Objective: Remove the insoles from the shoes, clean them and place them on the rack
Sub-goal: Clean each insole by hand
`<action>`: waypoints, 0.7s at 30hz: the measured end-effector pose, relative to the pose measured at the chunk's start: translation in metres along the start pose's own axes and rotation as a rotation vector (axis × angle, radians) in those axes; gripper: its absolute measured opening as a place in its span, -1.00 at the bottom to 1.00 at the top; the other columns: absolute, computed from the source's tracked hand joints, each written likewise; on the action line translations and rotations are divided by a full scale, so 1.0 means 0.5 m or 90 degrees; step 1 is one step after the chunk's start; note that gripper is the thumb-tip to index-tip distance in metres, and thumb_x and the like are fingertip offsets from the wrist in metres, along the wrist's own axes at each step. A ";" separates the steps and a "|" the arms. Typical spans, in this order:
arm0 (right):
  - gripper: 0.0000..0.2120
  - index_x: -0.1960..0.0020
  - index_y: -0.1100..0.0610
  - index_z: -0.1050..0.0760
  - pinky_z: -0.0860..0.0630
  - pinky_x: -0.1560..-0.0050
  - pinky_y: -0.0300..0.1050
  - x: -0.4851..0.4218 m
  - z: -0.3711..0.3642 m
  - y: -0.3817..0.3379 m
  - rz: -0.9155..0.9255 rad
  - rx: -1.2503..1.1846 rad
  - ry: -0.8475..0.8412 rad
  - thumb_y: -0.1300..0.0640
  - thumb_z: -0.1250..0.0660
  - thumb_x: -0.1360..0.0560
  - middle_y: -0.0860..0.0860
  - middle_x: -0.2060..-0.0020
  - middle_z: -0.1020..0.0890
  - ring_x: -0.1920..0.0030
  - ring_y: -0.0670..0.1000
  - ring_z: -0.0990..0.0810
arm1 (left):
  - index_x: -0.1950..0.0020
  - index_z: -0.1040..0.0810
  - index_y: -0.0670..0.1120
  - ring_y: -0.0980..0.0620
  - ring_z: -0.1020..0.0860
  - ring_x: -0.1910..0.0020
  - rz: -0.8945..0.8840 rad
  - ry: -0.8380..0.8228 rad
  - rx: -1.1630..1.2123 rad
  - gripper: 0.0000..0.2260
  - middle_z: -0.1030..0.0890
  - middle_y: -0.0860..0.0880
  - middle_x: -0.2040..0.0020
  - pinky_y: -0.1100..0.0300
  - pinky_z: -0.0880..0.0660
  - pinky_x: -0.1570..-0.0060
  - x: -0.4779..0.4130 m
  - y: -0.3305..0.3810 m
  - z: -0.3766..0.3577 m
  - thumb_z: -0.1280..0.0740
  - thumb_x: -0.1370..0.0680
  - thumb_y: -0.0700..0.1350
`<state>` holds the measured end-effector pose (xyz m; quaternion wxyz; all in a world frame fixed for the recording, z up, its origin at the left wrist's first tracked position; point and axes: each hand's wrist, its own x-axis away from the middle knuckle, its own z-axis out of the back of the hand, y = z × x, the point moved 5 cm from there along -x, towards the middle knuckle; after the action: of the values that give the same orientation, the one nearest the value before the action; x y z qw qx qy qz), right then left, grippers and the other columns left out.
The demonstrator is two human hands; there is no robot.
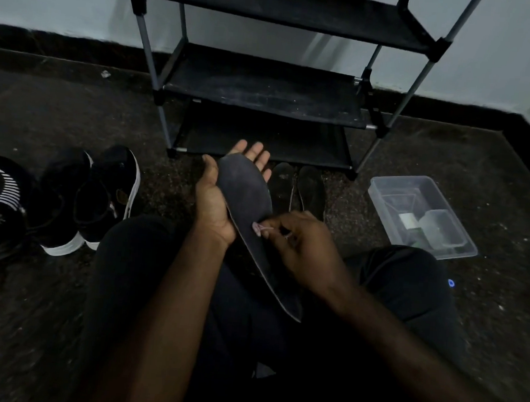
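Centre frame, above my lap: left hand (217,197) lies open and flat under the long dark grey insole (248,193) as backing, so my right hand (298,247), pinching a small pale wad (257,228), can scrub it.

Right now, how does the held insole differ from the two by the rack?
The held insole rests tilted on the left hand while the right hand holds a small wipe against it; the floor insoles lie flat, untouched. The held insole looks greyer, the floor insoles darker. None is on the rack.
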<state>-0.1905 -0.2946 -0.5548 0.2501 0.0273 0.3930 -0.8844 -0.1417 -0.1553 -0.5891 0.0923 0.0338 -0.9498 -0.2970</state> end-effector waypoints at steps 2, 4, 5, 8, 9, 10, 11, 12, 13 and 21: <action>-0.89 0.00 0.05 -0.67 -0.50 0.04 -0.18 -0.014 0.007 -0.003 -0.018 -0.013 0.030 0.10 -0.39 -0.53 -0.08 0.12 -0.68 0.11 -0.16 -0.57 | -0.52 -0.26 -0.07 -0.17 -0.44 -0.37 0.021 -0.006 0.007 -0.41 -0.39 -0.23 -0.44 -0.08 -0.36 -0.35 0.002 -0.010 -0.001 0.08 -0.63 0.26; -0.87 -0.02 0.07 -0.67 -0.53 0.03 -0.14 -0.042 0.007 -0.016 -0.019 -0.014 0.029 0.07 -0.38 -0.53 -0.03 0.11 -0.68 0.09 -0.10 -0.60 | -0.47 -0.33 -0.02 -0.19 -0.45 -0.35 0.042 0.007 0.007 -0.44 -0.42 -0.24 -0.42 -0.15 -0.39 -0.31 0.007 -0.017 -0.005 0.07 -0.62 0.28; -0.85 -0.01 0.08 -0.66 -0.53 0.03 -0.09 -0.058 0.003 -0.024 -0.009 0.008 0.024 0.05 -0.37 -0.53 0.01 0.11 -0.67 0.09 -0.05 -0.61 | -0.45 -0.35 -0.02 -0.19 -0.46 -0.34 0.054 0.007 0.008 -0.45 -0.42 -0.24 -0.42 -0.15 -0.39 -0.29 0.009 -0.022 -0.006 0.07 -0.62 0.27; -0.82 0.05 0.10 -0.65 -0.51 0.10 -0.08 -0.111 -0.005 -0.035 0.015 0.100 0.046 0.03 -0.33 -0.56 0.04 0.16 -0.67 0.14 0.01 -0.61 | -0.44 -0.35 -0.06 -0.12 -0.46 -0.36 0.062 0.000 -0.051 -0.43 -0.44 -0.19 -0.42 -0.08 -0.37 -0.35 0.017 -0.041 -0.002 0.07 -0.63 0.28; -0.82 0.05 0.09 -0.64 -0.47 0.12 -0.13 -0.129 -0.001 -0.031 0.000 0.112 0.069 0.03 -0.31 -0.56 0.03 0.16 -0.67 0.13 0.01 -0.61 | -0.48 -0.34 -0.07 -0.10 -0.46 -0.37 0.068 0.005 -0.070 -0.41 -0.46 -0.17 -0.41 -0.03 -0.38 -0.34 0.018 -0.047 0.003 0.06 -0.62 0.27; -0.83 0.03 0.08 -0.63 -0.43 0.13 -0.17 -0.144 0.003 -0.025 -0.020 0.116 0.090 0.03 -0.30 -0.57 0.03 0.14 -0.66 0.12 0.01 -0.60 | -0.50 -0.32 -0.08 -0.09 -0.46 -0.37 0.073 0.006 -0.077 -0.40 -0.45 -0.16 -0.42 0.00 -0.40 -0.32 0.017 -0.051 0.007 0.03 -0.62 0.28; -0.83 0.02 0.07 -0.62 -0.40 0.14 -0.19 -0.154 0.005 -0.023 -0.032 0.118 0.107 0.02 -0.29 -0.57 0.02 0.13 -0.66 0.10 0.00 -0.60 | -0.52 -0.29 -0.09 -0.09 -0.45 -0.38 0.075 0.005 -0.081 -0.38 -0.44 -0.17 -0.43 0.01 -0.41 -0.32 0.015 -0.054 0.013 0.02 -0.61 0.28; -0.83 0.01 0.06 -0.62 -0.40 0.13 -0.19 -0.159 0.002 -0.024 -0.029 0.121 0.114 0.02 -0.28 -0.57 0.01 0.12 -0.65 0.10 0.00 -0.59 | -0.52 -0.28 -0.10 -0.10 -0.44 -0.39 0.075 0.006 -0.084 -0.36 -0.43 -0.18 -0.44 0.00 -0.40 -0.34 0.012 -0.053 0.016 0.00 -0.61 0.29; -0.82 0.02 0.06 -0.61 -0.44 0.13 -0.16 -0.158 -0.005 -0.030 -0.010 0.127 0.107 0.02 -0.26 -0.57 0.01 0.12 -0.65 0.11 0.00 -0.59 | -0.52 -0.29 -0.10 -0.11 -0.44 -0.39 0.078 0.012 -0.088 -0.36 -0.43 -0.19 -0.43 -0.01 -0.38 -0.35 0.010 -0.051 0.019 0.00 -0.60 0.31; -0.81 0.04 0.07 -0.59 -0.52 0.15 -0.04 -0.175 -0.002 -0.014 -0.021 0.170 0.078 0.01 -0.25 -0.56 0.02 0.14 -0.65 0.12 0.05 -0.60 | -0.38 -0.45 -0.15 -0.11 -0.57 -0.25 0.055 0.062 -0.268 -0.31 -0.58 -0.21 -0.27 -0.11 -0.45 -0.31 0.007 -0.061 0.014 -0.06 -0.54 0.36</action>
<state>-0.1173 -0.2531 -0.5294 0.2054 0.1080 0.2871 -0.9294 -0.1461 -0.1767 -0.6119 0.1557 -0.0125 -0.8616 -0.4829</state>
